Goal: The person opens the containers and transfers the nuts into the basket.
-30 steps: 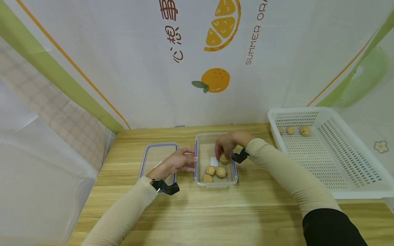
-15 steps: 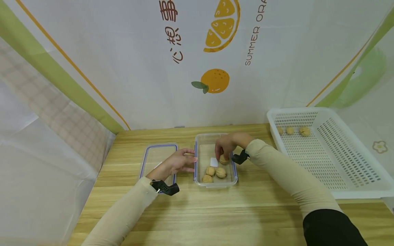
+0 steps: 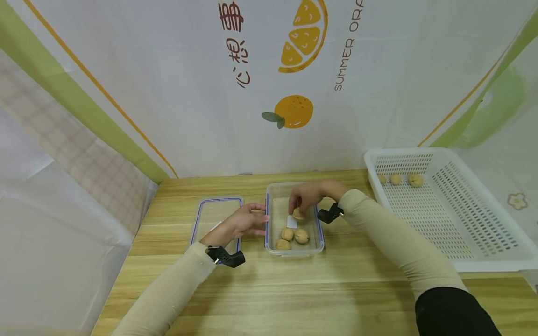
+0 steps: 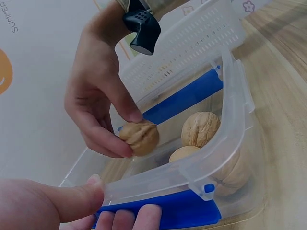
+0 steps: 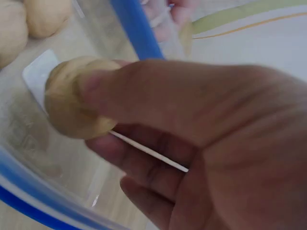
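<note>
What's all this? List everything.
Table: one, pale brown, underneath.
Box: one, clear with blue flaps, centre.
Lid: one, blue and clear, left of box.
Basket: one, white, at right.
Walnuts: seven visible, tan; three in basket, three in box, one held.
Labels: two, white, box bottom and lid.
Cloth: count unclear, white with orange and green, behind.
Sleeves: two, mostly beige, forearms.
Wrist cameras: two, black, wrists.
Left hand: one, bare, touching box.
Right hand: one, bare, holding walnut.

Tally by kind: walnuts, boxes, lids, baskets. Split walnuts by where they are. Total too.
Walnuts: 7 visible (3 lying in the clear box, 1 in the right hand, 3 in the basket)
Clear box: 1
Lid: 1
White basket: 1
Total: 10
</note>
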`<state>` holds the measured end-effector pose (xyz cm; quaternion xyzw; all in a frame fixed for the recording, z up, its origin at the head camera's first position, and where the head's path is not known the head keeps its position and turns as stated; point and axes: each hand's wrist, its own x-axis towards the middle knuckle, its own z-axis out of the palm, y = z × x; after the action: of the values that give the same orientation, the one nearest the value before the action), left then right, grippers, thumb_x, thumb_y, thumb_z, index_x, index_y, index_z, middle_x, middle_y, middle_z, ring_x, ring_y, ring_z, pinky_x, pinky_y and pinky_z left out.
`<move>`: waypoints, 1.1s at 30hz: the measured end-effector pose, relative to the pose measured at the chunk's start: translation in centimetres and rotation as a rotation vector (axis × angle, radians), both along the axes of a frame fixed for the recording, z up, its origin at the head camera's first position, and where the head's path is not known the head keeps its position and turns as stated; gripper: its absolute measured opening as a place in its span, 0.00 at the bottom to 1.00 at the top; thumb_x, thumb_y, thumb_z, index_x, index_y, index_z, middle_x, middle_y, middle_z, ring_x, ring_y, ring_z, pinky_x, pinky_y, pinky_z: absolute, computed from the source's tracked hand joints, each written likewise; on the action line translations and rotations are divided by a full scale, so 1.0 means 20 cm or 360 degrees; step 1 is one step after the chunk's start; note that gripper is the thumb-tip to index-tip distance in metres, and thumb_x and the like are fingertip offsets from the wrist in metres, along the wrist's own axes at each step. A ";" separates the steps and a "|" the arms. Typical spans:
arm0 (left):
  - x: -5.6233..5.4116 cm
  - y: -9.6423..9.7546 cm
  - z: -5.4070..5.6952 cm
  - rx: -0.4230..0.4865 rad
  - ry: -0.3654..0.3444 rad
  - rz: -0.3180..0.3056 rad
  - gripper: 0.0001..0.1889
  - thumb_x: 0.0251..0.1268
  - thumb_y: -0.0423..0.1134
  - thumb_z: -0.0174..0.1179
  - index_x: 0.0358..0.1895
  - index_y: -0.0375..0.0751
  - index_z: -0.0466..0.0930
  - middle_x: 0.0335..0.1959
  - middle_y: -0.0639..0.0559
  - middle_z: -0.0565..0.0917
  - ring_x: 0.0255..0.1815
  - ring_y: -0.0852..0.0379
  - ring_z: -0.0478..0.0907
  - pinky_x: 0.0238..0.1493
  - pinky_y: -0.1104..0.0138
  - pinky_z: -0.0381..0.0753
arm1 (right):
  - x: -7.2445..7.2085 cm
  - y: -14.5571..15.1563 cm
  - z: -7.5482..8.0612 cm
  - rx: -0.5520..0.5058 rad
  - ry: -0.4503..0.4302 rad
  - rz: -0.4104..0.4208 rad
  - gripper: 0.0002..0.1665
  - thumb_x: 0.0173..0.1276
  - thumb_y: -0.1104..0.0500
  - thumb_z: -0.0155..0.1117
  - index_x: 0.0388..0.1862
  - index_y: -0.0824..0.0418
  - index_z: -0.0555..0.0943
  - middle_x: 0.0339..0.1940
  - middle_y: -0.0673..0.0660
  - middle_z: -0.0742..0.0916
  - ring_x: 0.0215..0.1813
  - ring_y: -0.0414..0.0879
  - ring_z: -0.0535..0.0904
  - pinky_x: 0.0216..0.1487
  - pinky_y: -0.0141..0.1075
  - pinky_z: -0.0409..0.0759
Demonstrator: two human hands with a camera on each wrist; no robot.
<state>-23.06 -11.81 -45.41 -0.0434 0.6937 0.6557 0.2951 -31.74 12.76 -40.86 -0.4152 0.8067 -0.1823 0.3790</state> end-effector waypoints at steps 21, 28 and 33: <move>0.00 0.00 0.00 -0.0018 -0.0005 0.0007 0.24 0.75 0.27 0.56 0.69 0.28 0.63 0.65 0.28 0.73 0.57 0.38 0.79 0.49 0.55 0.90 | 0.01 0.15 0.06 -0.0598 -0.0083 -0.0234 0.20 0.69 0.64 0.69 0.60 0.66 0.83 0.59 0.58 0.85 0.60 0.50 0.79 0.66 0.47 0.79; 0.00 0.00 0.00 -0.0023 0.0006 0.0001 0.23 0.76 0.28 0.56 0.69 0.28 0.63 0.65 0.28 0.72 0.58 0.38 0.79 0.49 0.55 0.90 | 0.01 0.20 0.09 -0.0770 -0.0144 -0.0290 0.21 0.70 0.67 0.67 0.61 0.69 0.81 0.63 0.67 0.82 0.62 0.54 0.77 0.67 0.52 0.76; 0.00 0.00 0.00 -0.0025 0.0016 -0.0006 0.23 0.76 0.27 0.56 0.70 0.28 0.63 0.66 0.28 0.71 0.57 0.39 0.80 0.50 0.55 0.89 | 0.02 0.25 0.10 -0.0799 -0.0186 -0.0366 0.21 0.71 0.66 0.66 0.63 0.67 0.81 0.64 0.69 0.80 0.62 0.54 0.77 0.65 0.43 0.79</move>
<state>-22.98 -11.84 -45.40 -0.0411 0.7004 0.6498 0.2925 -31.33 17.76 -38.79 -0.3905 0.7548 -0.4420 0.2871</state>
